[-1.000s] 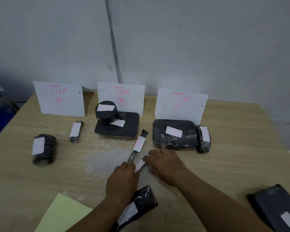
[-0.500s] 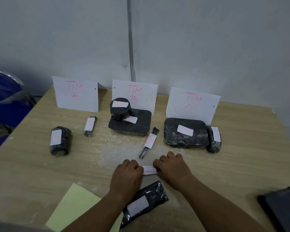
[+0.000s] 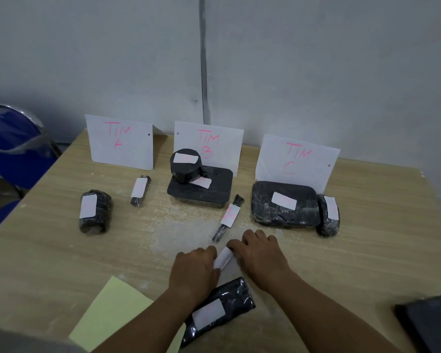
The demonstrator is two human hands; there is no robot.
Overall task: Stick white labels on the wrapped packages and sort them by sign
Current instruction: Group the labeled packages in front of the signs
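The single head view looks forward and down from close above the table (image 3: 61, 263), facing the wall (image 3: 316, 72).

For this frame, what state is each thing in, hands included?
left hand, pinches one end of the loose label
right hand, pinches its other end
loose label, held between both hands, not yet stuck
nearest package, lying flat, labelled
round package, labelled, stacked on the flat package
thin package, labelled, lying flat
TIM A sign, upright
TIM B sign, upright
TIM C sign, upright
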